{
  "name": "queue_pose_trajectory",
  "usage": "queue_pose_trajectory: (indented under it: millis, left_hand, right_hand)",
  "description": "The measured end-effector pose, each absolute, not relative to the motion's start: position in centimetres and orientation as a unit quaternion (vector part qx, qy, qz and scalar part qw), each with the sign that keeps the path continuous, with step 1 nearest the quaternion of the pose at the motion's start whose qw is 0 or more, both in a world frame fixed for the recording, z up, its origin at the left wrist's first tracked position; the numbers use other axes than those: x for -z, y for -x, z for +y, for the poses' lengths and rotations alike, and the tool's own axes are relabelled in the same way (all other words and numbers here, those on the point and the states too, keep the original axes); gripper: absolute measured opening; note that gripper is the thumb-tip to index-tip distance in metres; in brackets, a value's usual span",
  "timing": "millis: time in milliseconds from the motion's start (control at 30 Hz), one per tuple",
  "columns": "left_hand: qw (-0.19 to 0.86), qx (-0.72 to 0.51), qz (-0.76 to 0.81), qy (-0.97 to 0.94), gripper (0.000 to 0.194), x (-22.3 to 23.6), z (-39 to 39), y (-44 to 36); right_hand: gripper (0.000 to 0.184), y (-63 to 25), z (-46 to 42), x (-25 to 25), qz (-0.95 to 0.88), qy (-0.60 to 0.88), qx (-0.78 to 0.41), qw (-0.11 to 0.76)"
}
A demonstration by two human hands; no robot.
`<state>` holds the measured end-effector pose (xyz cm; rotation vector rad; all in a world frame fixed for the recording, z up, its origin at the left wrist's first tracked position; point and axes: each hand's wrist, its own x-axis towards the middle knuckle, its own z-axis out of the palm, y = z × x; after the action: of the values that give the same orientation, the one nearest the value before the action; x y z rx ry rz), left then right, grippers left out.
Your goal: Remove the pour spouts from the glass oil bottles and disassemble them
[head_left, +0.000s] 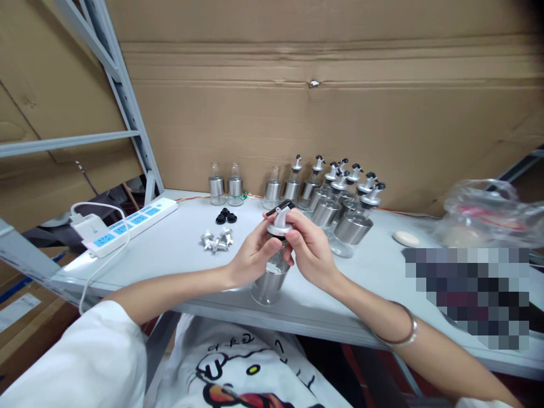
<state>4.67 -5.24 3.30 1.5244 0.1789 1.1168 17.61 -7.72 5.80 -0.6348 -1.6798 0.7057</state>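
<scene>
A glass bottle with a steel sleeve (270, 280) is held tilted above the near edge of the white table (178, 249). My left hand (251, 256) wraps round its neck from the left. My right hand (309, 245) pinches the silver pourer cap (279, 220) with a black lid on top of the bottle. Both hands are closed on it.
Several finished bottles with pourers (345, 201) stand behind my hands, and capless bottles (226, 185) further left. Loose silver pourers (217, 239) and black stoppers (225, 216) lie on the table. A power strip (127, 224) sits left, a plastic bag (484, 214) right, cardboard behind.
</scene>
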Motion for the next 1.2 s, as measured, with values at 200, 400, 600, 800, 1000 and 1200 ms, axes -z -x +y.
queue_pose_trajectory:
  millis: [200, 400, 600, 800, 1000, 1200]
  left_hand:
    - [0.584, -0.471, 0.071, -0.658, 0.072, -3.3, -5.2, -4.7]
    - [0.575, -0.463, 0.071, -0.671, 0.059, -3.8, -5.3, -4.4]
    - [0.556, -0.466, 0.062, -0.685, 0.053, -3.6, -5.1, -4.4]
    - [0.546, -0.47, 0.092, -0.687, 0.046, -4.6, -3.6, -4.2]
    - [0.444, -0.56, 0.181, -0.676, 0.036, -8.0, 3.8, -4.6]
    - [0.35, -0.594, 0.338, -0.641, 0.005, -8.1, 11.3, -5.4]
  right_hand:
    - [0.037, -17.5, -8.0, -6.4, -0.696, 0.261, -0.372, 0.556]
    - [0.051, -17.9, -7.7, -6.8, -0.635, 0.267, -0.467, 0.554]
    - [0.049, -18.5, -7.1, -6.8, -0.568, 0.26, -0.54, 0.564]
    - [0.047, -20.3, -4.7, -6.7, -0.458, 0.314, -0.484, 0.676]
    - [0.047, -22.0, -2.9, -5.6, -0.397, 0.367, -0.456, 0.707]
    - [0.043, -22.0, -3.0, -5.3, -0.405, 0.37, -0.484, 0.681]
